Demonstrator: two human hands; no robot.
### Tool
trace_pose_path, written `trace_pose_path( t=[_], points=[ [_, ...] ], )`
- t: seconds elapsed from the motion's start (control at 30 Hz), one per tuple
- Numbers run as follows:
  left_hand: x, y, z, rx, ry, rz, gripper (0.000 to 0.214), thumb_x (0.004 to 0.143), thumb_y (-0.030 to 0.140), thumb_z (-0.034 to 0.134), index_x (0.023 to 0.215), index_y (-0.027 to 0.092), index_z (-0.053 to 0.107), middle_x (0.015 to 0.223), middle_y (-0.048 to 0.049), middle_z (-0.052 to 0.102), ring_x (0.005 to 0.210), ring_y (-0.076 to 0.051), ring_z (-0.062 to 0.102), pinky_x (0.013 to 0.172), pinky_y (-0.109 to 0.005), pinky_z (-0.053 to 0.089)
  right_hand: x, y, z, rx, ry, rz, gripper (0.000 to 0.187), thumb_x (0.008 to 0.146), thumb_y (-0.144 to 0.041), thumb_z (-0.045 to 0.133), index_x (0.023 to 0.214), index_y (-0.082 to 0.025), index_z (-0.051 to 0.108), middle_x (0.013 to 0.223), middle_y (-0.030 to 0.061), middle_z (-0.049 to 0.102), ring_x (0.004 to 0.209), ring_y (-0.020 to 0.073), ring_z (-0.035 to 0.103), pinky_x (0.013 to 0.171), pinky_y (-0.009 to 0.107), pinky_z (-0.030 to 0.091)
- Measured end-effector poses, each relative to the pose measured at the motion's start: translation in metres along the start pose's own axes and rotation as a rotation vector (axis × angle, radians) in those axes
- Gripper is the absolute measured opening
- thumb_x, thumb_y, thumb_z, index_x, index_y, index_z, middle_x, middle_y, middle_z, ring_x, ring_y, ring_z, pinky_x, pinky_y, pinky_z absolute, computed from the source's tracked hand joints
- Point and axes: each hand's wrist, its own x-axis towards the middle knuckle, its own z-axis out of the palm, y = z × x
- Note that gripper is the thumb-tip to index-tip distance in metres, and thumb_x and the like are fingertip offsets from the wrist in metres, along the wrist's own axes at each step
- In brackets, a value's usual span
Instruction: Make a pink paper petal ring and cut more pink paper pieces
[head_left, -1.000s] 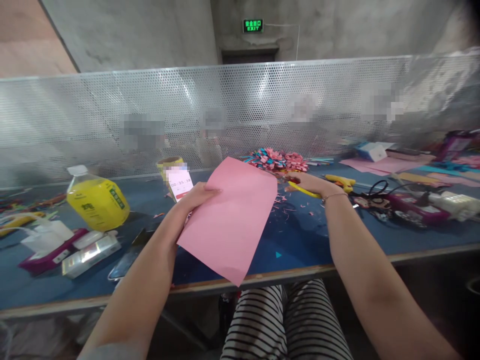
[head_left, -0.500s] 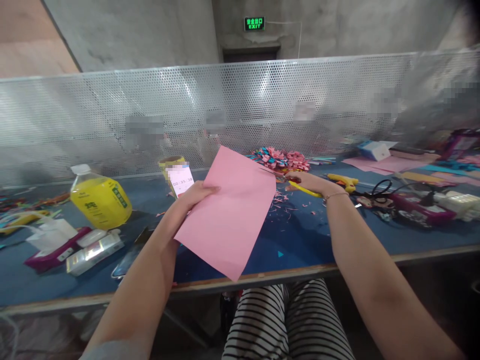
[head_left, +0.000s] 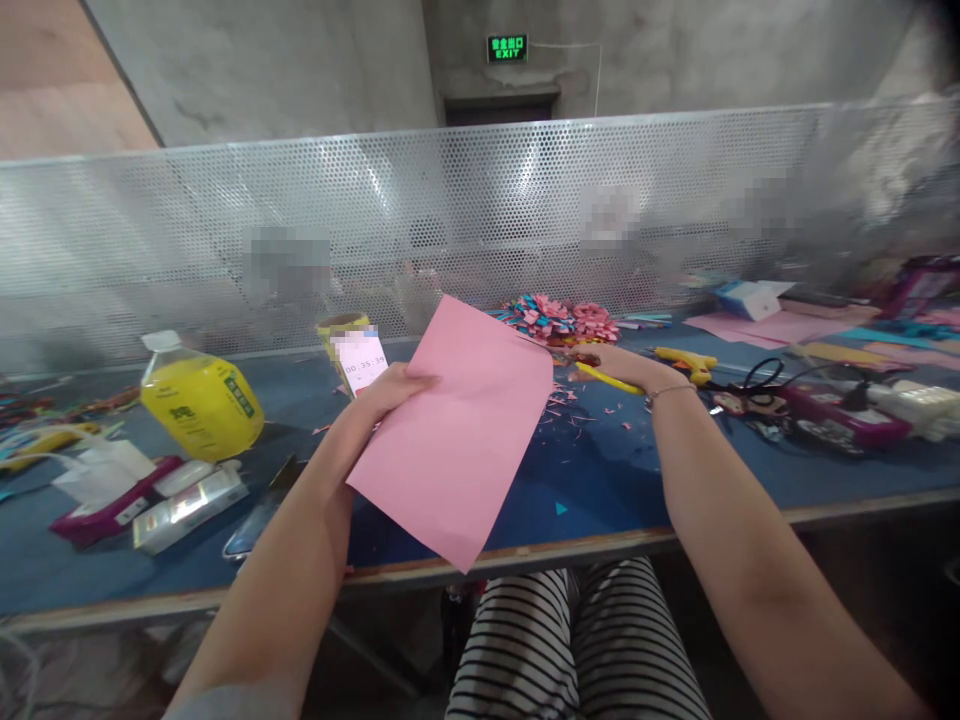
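Observation:
My left hand (head_left: 386,391) grips the left edge of a pink paper sheet (head_left: 457,430), holding it tilted above the blue table (head_left: 600,480). My right hand (head_left: 615,366) lies further back on the table, closed around the yellow handles of scissors (head_left: 600,374), whose blades point at the sheet's upper right edge. Small pink paper scraps (head_left: 570,410) are scattered under that hand.
A yellow drink bottle (head_left: 199,402), a tissue pack (head_left: 105,490) and a phone showing a timer (head_left: 361,362) sit at the left. A heap of pink and blue paper flowers (head_left: 559,318) lies behind. A glue gun (head_left: 686,362), cables and boxes crowd the right. A perforated metal screen (head_left: 480,210) backs the table.
The pink sheet has lifted slightly and shifted left with my left hand. My right hand has stayed on the scissors almost where it was.

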Motion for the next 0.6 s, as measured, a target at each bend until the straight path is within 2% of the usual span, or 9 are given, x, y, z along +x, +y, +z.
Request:
trace_pose_path(
  t=[0.17, 0.33, 0.6],
  points=[
    [0.0006, 0.0006, 0.0009, -0.005, -0.012, -0.015, 0.045, 0.054, 0.048, 0.065, 0.086, 0.015, 0.067, 0.084, -0.0085, 0.069, 0.073, -0.025, 0.062, 0.060, -0.030, 0.048, -0.0014, -0.0066, -0.0009, -0.039, 0.014, 0.013, 0.059, 0.067, -0.053, 0.058, 0.117, -0.022, 0.054, 0.121, 0.0071, 0.055, 0.108, 0.0279, 0.050, 0.093, 0.040, 0.037],
    [-0.0001, 0.0021, 0.0003, 0.011, -0.021, -0.005, 0.042, 0.055, 0.046, 0.065, 0.082, 0.015, 0.068, 0.080, -0.0085, 0.069, 0.068, -0.023, 0.062, 0.058, -0.029, 0.046, -0.0026, -0.0101, -0.0022, -0.049, 0.009, 0.007, 0.049, 0.068, -0.054, 0.056, 0.105, -0.022, 0.060, 0.106, 0.0058, 0.063, 0.096, 0.0266, 0.057, 0.083, 0.038, 0.043],
    [0.0000, -0.0021, -0.0005, 0.011, -0.041, 0.023, 0.045, 0.056, 0.048, 0.064, 0.087, 0.015, 0.067, 0.084, -0.0092, 0.069, 0.072, -0.024, 0.062, 0.061, -0.032, 0.047, -0.0026, -0.0074, -0.0029, -0.075, 0.004, 0.016, 0.056, 0.066, -0.055, 0.058, 0.110, -0.021, 0.058, 0.112, 0.0073, 0.060, 0.101, 0.0277, 0.054, 0.088, 0.039, 0.042]
  ],
)
